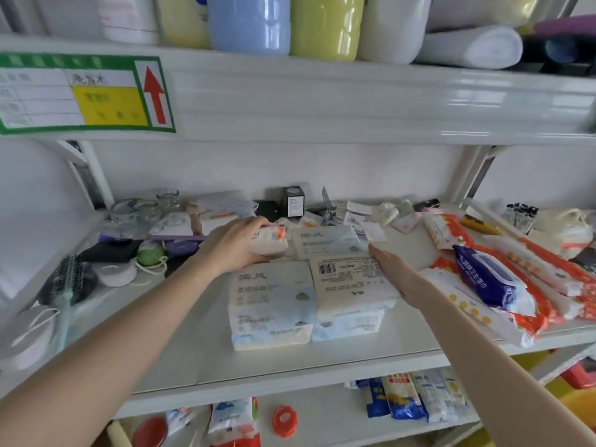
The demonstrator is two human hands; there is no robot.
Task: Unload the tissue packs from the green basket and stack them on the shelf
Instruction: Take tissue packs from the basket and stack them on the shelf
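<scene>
Holding a small tissue pack at the middle of the frame, the left hand has its fingers curled over the pack's far edge and its thumb underneath, so the pack is gripped and appears to hang just above the shelf behind the front stacks. Its long axis runs left to right across the frame, and it lies just left of another tissue pack flat at the back, close to or touching it; I cannot tell which.

Lower and to the right, the right hand lies with straight fingers pressed against the right edge of the barcode pack, which sits on top of the right front stack. Nothing is pinched there; the palm only steadies or nudges. Beside it on the left stands the left front stack, touching it.

My reading is that the coming move belongs to the left hand: set the small pack down level with its neighbour. No green basket is in view.
</scene>
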